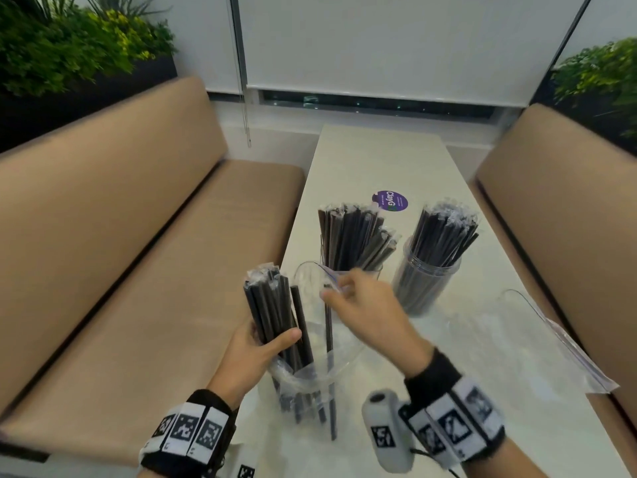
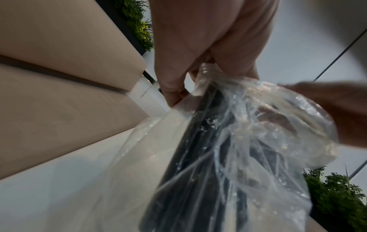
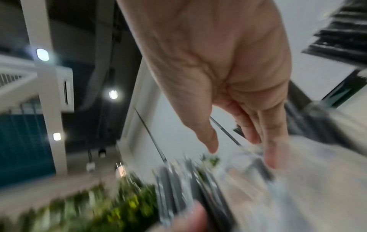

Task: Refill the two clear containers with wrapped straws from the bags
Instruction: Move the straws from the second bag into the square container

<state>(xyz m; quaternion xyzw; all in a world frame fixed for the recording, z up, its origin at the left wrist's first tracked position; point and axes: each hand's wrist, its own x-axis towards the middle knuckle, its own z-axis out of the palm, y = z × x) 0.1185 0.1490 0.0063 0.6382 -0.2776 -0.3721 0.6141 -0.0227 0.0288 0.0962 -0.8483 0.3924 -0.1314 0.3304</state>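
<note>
My left hand (image 1: 275, 339) grips a bundle of black wrapped straws (image 1: 267, 301) upright over the table's near end; their lower ends sit in a clear plastic bag (image 1: 312, 370). In the left wrist view the left hand (image 2: 206, 73) holds the straws (image 2: 198, 157) together with the crinkled bag (image 2: 268, 141). My right hand (image 1: 358, 298) reaches to the bag's open rim, and in the blurred right wrist view the right hand (image 3: 241, 154) has straight fingers holding nothing. Beyond stand two clear containers, the middle container (image 1: 358, 269) and the right container (image 1: 425, 284), both full of straws.
An empty clear bag (image 1: 551, 339) lies flat on the right of the white table (image 1: 372, 160). A purple sticker (image 1: 391, 201) is behind the containers. Tan benches (image 1: 138, 236) flank the table on both sides, with plants behind them.
</note>
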